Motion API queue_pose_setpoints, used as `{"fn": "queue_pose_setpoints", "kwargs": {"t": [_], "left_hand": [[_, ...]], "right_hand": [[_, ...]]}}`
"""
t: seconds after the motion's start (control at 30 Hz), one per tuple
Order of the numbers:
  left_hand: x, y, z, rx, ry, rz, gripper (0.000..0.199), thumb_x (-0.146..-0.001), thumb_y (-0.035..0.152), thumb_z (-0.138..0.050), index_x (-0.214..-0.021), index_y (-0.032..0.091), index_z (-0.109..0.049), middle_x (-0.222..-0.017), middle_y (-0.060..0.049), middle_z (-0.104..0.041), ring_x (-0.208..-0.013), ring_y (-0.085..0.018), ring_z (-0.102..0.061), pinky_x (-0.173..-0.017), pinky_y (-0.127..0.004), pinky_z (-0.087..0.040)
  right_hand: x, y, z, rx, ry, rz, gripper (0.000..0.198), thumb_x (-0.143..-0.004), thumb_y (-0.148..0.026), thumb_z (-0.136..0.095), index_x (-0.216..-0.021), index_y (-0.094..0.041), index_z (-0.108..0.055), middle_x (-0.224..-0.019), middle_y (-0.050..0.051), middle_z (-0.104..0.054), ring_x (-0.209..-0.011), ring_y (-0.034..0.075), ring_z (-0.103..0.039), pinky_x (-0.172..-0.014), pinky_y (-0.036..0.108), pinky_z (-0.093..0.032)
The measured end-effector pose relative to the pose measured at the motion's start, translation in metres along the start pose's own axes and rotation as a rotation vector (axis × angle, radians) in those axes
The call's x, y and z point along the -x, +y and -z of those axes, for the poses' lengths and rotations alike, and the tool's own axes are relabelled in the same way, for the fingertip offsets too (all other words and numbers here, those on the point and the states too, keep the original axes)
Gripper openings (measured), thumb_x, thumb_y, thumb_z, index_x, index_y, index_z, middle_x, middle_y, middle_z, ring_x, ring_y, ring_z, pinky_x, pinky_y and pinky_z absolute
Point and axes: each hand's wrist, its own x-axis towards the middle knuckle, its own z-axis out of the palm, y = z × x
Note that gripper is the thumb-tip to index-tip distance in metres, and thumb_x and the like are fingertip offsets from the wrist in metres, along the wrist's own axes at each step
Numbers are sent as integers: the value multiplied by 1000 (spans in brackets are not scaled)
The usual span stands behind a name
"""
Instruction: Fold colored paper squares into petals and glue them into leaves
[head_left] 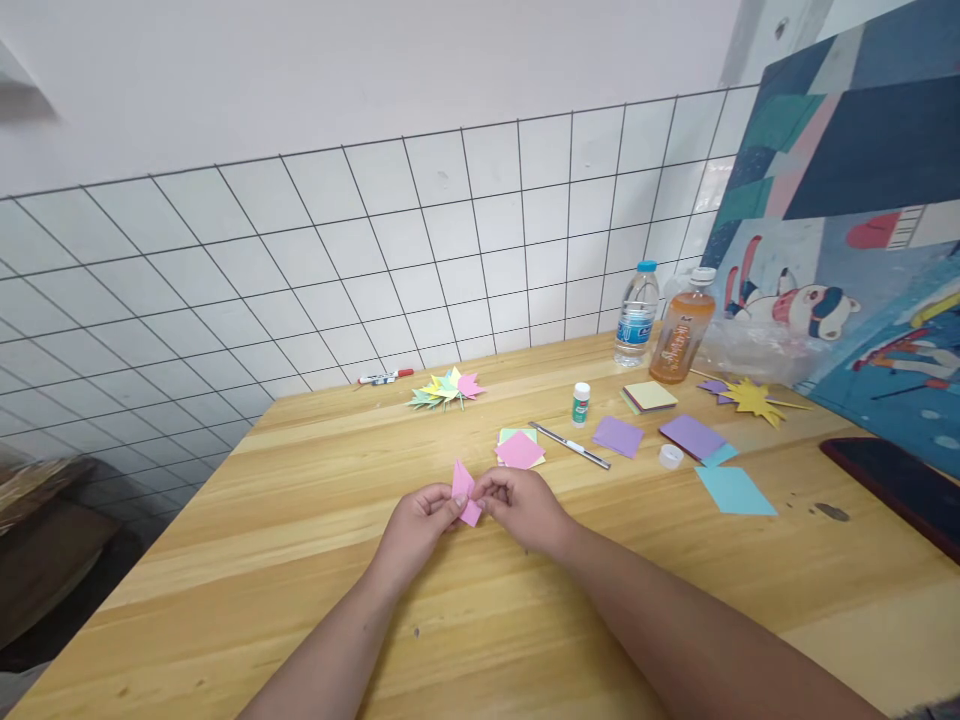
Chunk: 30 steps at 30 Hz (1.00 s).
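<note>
A piece of pink origami paper (463,482), folded to a point at its top, is held up between both hands just above the wooden table (300,560). My left hand (422,518) pinches its left side with thumb and fingers. On the other side my right hand (525,505) is closed, its thumb and index finger pressed on the paper's right edge. Fingers cover part of the folds. Just beyond the right hand lies a small pile of paper squares with a pink sheet (520,450) on top.
Right of the pile are a utility knife (570,446), a glue stick (580,404), its white cap (671,457), purple paper (618,437) and blue paper (735,491). Folded paper stars (448,389) and markers (386,377) lie near the wall. A water bottle (636,315) and an orange drink bottle (681,330) stand behind.
</note>
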Motion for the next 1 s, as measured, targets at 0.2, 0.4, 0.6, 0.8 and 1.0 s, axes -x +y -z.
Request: {"fn": "queue_pose_setpoints", "kwargs": {"t": [0.2,0.4,0.6,0.8,1.0], "left_hand": [[1,0,4,46,8,-30,30,-65,42,-70,-72,13,-67,-59,0,-60,-53,-10,-47,-54,-21,-35],[3,0,6,79,-71,-59,27,-73,41,-65,-76,14,-66,-67,-2,-61,-61,-11,-50,-60,-21,-37],[1,-3,5,39,-102,-48,29,-73,41,-65,-84,14,-67,-74,-4,-64,-70,-14,-55,-63,-23,-39],[1,-5,4,-47,-101,-104,33,-78,43,-60,-91,14,-68,-77,-6,-67,-72,-16,-57,-64,-25,-41],[4,-7,2,-106,-149,-154,30,-79,42,-59,-90,15,-67,-82,-7,-71,-79,-20,-62,-73,-28,-46]], "right_hand": [[5,-11,3,186,-37,267,38,-67,1,-50,-91,-24,-66,-93,1,-63,-85,14,-56,-68,22,-43],[5,-13,5,211,36,286,28,-69,-1,-53,-85,-21,-64,-86,1,-61,-74,11,-55,-65,21,-44],[4,-14,4,119,91,229,14,-73,-10,-57,-80,-20,-63,-85,2,-58,-75,11,-56,-62,19,-45],[2,-14,1,-32,138,65,5,-72,-16,-61,-76,-18,-63,-74,1,-60,-68,12,-56,-58,21,-45],[1,-19,1,-70,165,-18,4,-72,-19,-59,-74,-17,-61,-68,-1,-59,-62,11,-54,-54,20,-41]]}}
